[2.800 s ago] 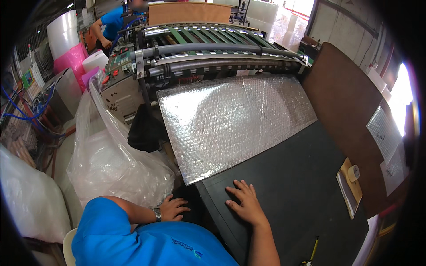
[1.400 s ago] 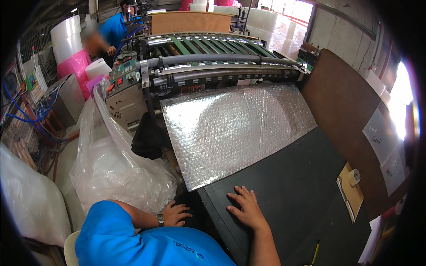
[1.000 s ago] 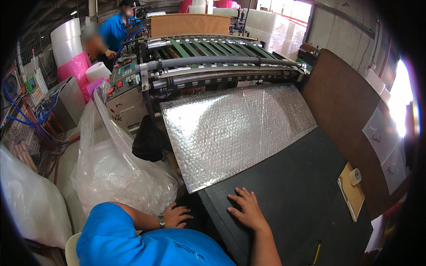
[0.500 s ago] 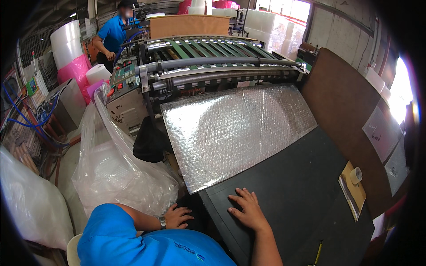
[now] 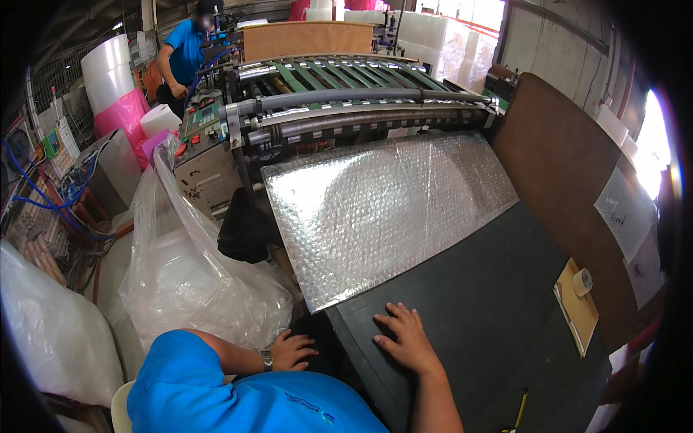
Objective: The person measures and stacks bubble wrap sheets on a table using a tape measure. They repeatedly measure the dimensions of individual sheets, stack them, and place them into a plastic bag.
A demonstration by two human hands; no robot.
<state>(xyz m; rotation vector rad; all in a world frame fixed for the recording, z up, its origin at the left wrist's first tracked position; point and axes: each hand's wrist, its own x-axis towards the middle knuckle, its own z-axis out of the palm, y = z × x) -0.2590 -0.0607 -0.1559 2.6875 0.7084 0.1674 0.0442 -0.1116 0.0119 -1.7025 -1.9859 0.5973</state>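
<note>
My right hand (image 5: 406, 338) lies flat on the dark table (image 5: 476, 310), fingers spread and nothing in them. Just beyond its fingertips is the near edge of a silvery bubble-wrap sheet (image 5: 390, 216), which slopes down from the rollers of a machine (image 5: 368, 115); hand and sheet are apart. My left hand (image 5: 290, 351), with a watch on its wrist, rests low by my lap with its fingers loosely stretched and holds nothing. A large clear plastic bag (image 5: 195, 289) with clear material inside stands beyond that hand.
A tape roll (image 5: 582, 281) sits on a tan pad of papers (image 5: 576, 310) at the table's right. A yellow tape measure (image 5: 521, 410) lies near the front edge. A brown board (image 5: 577, 187) stands along the right side. Back left, a co-worker (image 5: 186, 54) stands by the control panel (image 5: 200, 126).
The view has shifted very slightly. Both my hands and the silvery sheet stay where they were; the co-worker has leaned a little.
</note>
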